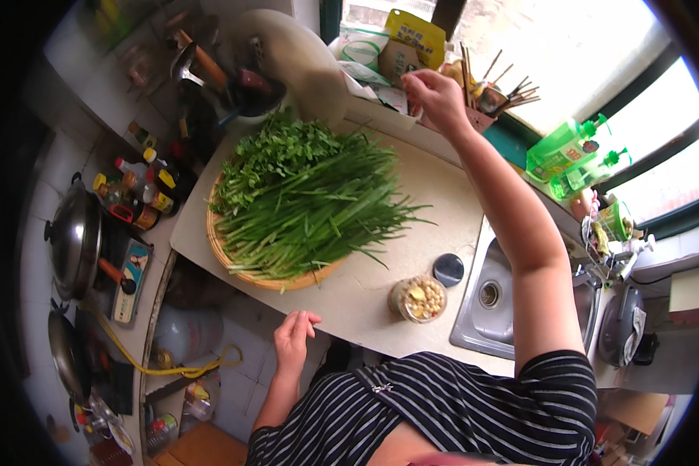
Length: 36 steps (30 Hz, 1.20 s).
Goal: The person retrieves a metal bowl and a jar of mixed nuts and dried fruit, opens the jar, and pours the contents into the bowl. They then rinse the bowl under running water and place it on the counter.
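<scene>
My right hand is stretched out over the windowsill, fingers curled, beside seasoning packets and a pink chopstick holder. Whether it pinches anything is hidden. Low by the counter's front edge, my left hand has its fingers drawn together, with nothing visible in them. A round wicker tray on the counter carries long green Chinese chives and a heap of leafy coriander-like herbs. Nearer the sink stands an uncovered jar filled with pale garlic-like cloves. A dark round lid lies beside it.
To the right is a stainless-steel sink. Green pump bottles line the sill. At left are sauce bottles, a lidded wok and a yellow hose. A large pale round vessel stands behind the tray.
</scene>
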Each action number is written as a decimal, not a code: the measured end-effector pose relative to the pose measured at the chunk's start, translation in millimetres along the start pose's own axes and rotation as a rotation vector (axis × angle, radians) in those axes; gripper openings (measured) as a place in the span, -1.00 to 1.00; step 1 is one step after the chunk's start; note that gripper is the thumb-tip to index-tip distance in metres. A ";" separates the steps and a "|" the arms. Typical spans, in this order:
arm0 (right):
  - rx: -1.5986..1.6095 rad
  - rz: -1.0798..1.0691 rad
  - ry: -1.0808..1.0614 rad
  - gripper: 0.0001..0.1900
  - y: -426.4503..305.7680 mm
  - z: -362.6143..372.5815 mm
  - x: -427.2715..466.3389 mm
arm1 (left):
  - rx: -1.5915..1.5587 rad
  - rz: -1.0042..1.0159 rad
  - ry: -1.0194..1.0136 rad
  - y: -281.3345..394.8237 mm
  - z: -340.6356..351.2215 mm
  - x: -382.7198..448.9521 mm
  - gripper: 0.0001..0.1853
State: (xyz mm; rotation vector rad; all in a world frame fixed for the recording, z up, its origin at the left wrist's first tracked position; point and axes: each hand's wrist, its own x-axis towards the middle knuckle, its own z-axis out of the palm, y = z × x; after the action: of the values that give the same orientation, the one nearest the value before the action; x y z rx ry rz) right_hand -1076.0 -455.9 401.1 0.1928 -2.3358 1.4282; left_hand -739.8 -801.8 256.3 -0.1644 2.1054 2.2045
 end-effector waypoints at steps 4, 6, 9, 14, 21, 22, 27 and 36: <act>-0.475 -0.124 0.074 -0.66 23.6 48.8 92.2 | 0.083 -0.010 -0.021 19.3 -39.6 8.7 -0.56; -0.658 -0.128 0.073 -0.61 31.8 65.8 124.6 | 0.113 -0.029 -0.012 23.8 -56.6 8.8 -0.54; -0.827 -0.064 0.017 -0.45 32.9 81.8 162.0 | 0.090 -0.077 0.000 24.2 -74.7 10.7 -0.55; -1.076 0.108 -0.049 -0.64 22.6 93.2 192.7 | 0.058 -0.118 -0.025 19.7 -89.3 18.9 -0.60; -1.040 0.001 0.105 -0.69 18.1 89.1 199.1 | 0.032 -0.145 -0.071 18.1 -92.2 35.2 -0.61; -1.049 -0.046 0.165 -0.72 13.8 82.9 198.7 | 0.021 -0.142 -0.080 18.5 -92.3 37.0 -0.61; -0.837 -0.247 0.329 -0.77 -43.5 36.1 169.7 | 0.060 -0.089 -0.173 28.4 -89.5 43.0 -0.61; -0.673 -0.269 -0.008 -0.91 -206.4 -49.0 -23.7 | -0.286 0.086 -0.459 122.2 -27.8 44.2 -0.48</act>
State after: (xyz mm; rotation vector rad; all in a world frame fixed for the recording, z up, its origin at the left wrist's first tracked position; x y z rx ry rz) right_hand -976.5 -511.9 581.5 0.2994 -2.5318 0.4752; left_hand -800.0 -835.7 369.8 0.3848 1.5816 2.3022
